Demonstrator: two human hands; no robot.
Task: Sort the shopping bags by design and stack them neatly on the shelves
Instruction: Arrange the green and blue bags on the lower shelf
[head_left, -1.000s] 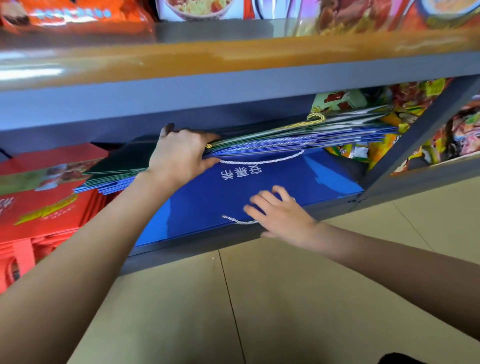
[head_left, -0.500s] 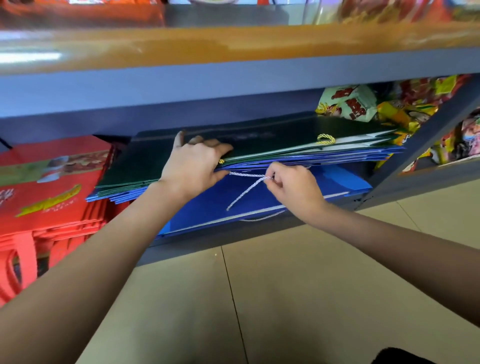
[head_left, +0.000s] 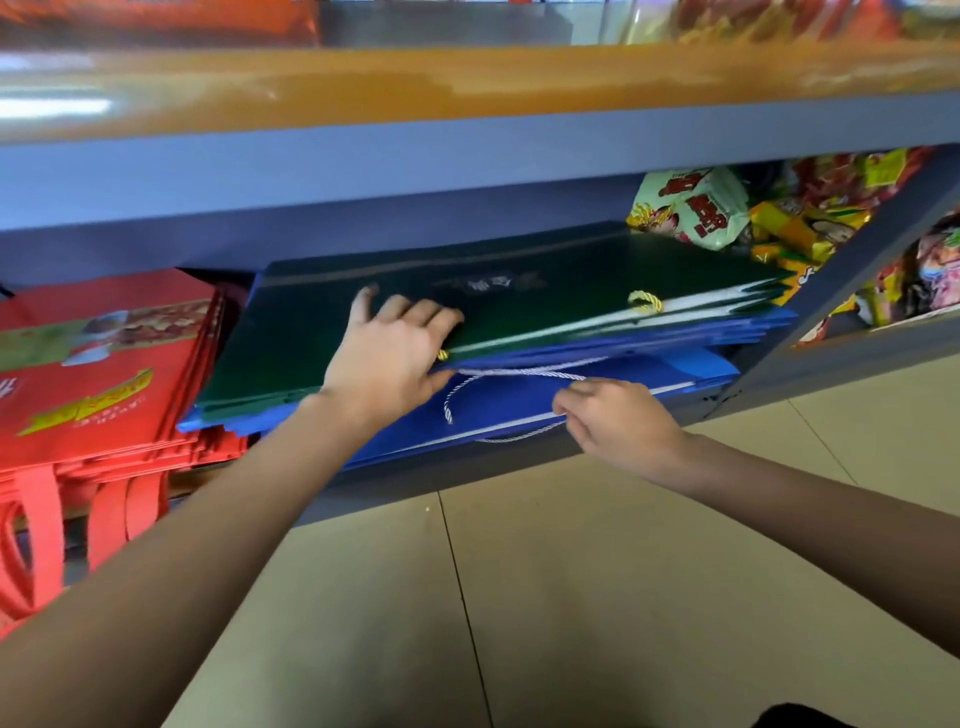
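**Bag stack settles as the cord is drawn out**

Since half a second ago, the right hand (head_left: 621, 423) has slipped lower and rightward along the shelf edge, drawing the white cord handle (head_left: 511, 375) with it, while the left hand (head_left: 387, 358) has spread its fingers flatter over the stack.

At far left, a pile of red shopping bags (head_left: 98, 374) lies flat on the lower shelf (head_left: 467, 475), their red strap handles hanging over its front. Just beside them sits the stack of green shopping bags (head_left: 545, 291), resting on several blue shopping bags (head_left: 519, 410). The left hand lies on the top green bag, fingers nearly straight and spread, thumb tucked at the stack's front edge near a gold cord end. A gold cord handle (head_left: 645, 301) loops out farther right.

The right hand has its fingers curled, pinching the white cord at the front edge of the lowest blue bag. The cord loops across that bag's face toward the left thumb.

At right, behind the stack, bright snack packets (head_left: 696, 208) are heaped. Beige floor tiles (head_left: 571, 597) lie below.
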